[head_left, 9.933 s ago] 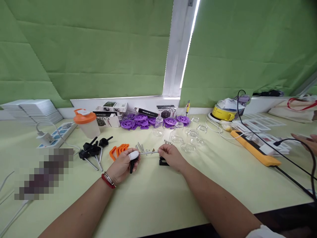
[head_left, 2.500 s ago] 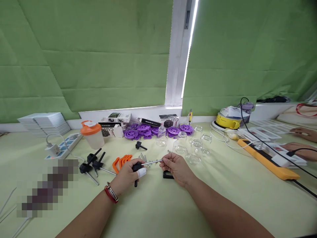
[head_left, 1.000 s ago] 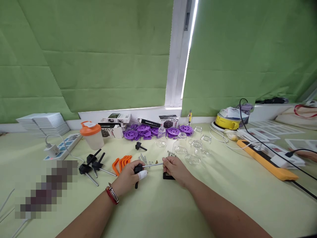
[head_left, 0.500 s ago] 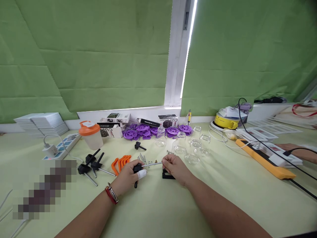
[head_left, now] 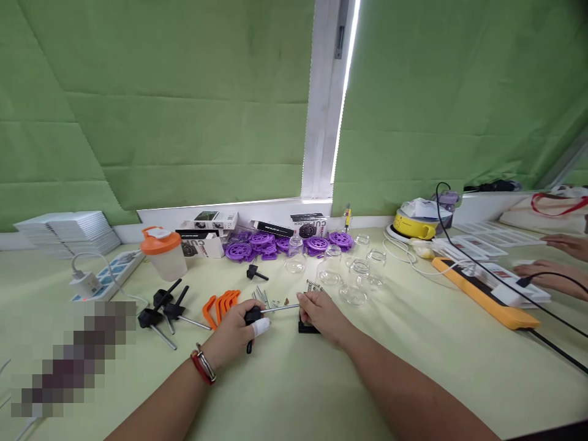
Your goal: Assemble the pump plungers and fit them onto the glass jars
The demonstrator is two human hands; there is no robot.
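Gripping the black-handled tool point(head_left: 252, 316) firmly, the left hand point(head_left: 232, 331) levels its metal shaft point(head_left: 280, 308) toward the right hand point(head_left: 321, 312), whose fingertips pinch the shaft's far end, apparently for steadiness.

Pixelated patch point(head_left: 73, 355): a blurred block on the pale green bench point(head_left: 294, 392); what lies under it cannot be told.
Black handle point(head_left: 250, 318): mostly covered by the left hand point(head_left: 234, 331); its shape is unclear.
Thin metal rod point(head_left: 280, 308): its far tip is hidden under the fingers of the right hand point(head_left: 321, 312).
Small black block point(head_left: 307, 328): partly covered by the right hand.
Small metal parts point(head_left: 271, 300): too small to identify.
Other person's hands point(head_left: 551, 275): cut off by the right edge.
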